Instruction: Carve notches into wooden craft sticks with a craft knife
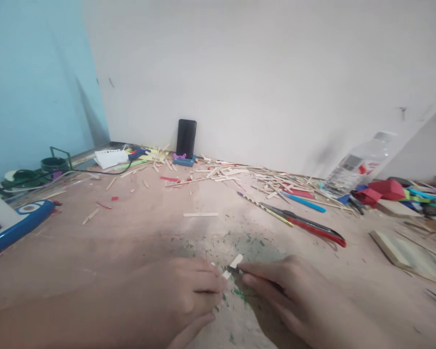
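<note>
A short pale wooden stick (236, 261) lies slanted on the table between my hands. My left hand (189, 291) is closed on its lower end, fingertips pressed together. In my right hand (283, 291) is a thin dark blade (234, 270), pinched between thumb and forefinger, its tip across the stick. The rest of the tool is hidden by my fingers. Green specks (240, 293) are scattered around the stick. Another pale stick (200, 214) lies flat farther back.
A patterned pencil (265, 208), red-and-black scissors (312, 228) and a blue stick (303, 201) lie right of centre. A phone (186, 138) stands by the wall among loose sticks. Right: a bottle (359, 165) and wooden block (392, 249). Left: a blue-and-white object (25, 223).
</note>
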`<state>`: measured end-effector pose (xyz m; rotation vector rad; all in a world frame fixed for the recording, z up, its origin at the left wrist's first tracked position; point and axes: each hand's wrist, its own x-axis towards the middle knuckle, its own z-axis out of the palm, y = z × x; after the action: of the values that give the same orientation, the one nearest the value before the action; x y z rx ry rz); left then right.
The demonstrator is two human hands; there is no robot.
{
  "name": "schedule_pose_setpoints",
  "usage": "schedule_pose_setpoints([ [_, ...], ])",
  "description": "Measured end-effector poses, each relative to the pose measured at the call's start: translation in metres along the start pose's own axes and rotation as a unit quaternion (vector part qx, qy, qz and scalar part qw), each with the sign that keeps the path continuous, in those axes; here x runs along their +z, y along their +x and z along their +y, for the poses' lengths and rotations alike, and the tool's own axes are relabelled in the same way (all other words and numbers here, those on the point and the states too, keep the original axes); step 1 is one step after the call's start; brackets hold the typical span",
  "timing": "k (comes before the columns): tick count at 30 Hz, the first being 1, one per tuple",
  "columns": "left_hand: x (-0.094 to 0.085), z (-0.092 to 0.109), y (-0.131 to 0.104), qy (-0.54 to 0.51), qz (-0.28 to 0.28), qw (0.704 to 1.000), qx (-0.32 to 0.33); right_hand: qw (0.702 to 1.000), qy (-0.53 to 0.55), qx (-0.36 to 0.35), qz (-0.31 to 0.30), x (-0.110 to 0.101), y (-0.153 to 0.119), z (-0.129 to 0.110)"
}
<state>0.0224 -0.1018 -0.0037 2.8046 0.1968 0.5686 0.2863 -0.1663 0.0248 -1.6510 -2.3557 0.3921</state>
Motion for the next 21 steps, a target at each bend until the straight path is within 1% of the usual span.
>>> schedule_pose_setpoints([
  [3,0.001,0.0,0.001,0.028,0.011,0.999,0.012,1.0,0.015,0.018,-0.019,-0.009,0.001,-0.006],
  [5,0.004,0.0,0.001,0.056,0.024,0.998,0.018,0.999,0.005,0.019,-0.036,-0.017,0.002,-0.012],
  [7,0.007,-0.002,0.001,0.074,0.039,0.996,0.025,0.999,-0.021,0.002,-0.033,-0.023,0.003,-0.018],
  [10,0.011,-0.003,0.001,0.072,0.065,0.994,0.044,0.999,-0.039,-0.021,-0.009,-0.028,0.004,-0.023],
  [13,0.009,-0.004,0.003,0.062,0.05,0.996,0.044,0.999,-0.032,-0.024,-0.007,-0.031,0.005,-0.024],
  [15,0.007,-0.006,0.004,0.066,0.031,0.996,0.048,0.999,-0.024,-0.017,-0.028,-0.029,0.005,-0.022],
  [17,0.008,-0.011,0.005,0.07,0.02,0.995,0.071,0.999,-0.019,-0.009,-0.049,-0.023,0.004,-0.016],
  [19,0.013,-0.019,0.006,0.062,0.017,0.993,0.097,1.0,-0.005,-0.011,-0.018,-0.013,0.003,-0.007],
  [21,0.02,-0.027,0.006,0.027,0.008,0.993,0.11,1.0,-0.005,-0.015,-0.016,-0.006,0.002,0.002],
])
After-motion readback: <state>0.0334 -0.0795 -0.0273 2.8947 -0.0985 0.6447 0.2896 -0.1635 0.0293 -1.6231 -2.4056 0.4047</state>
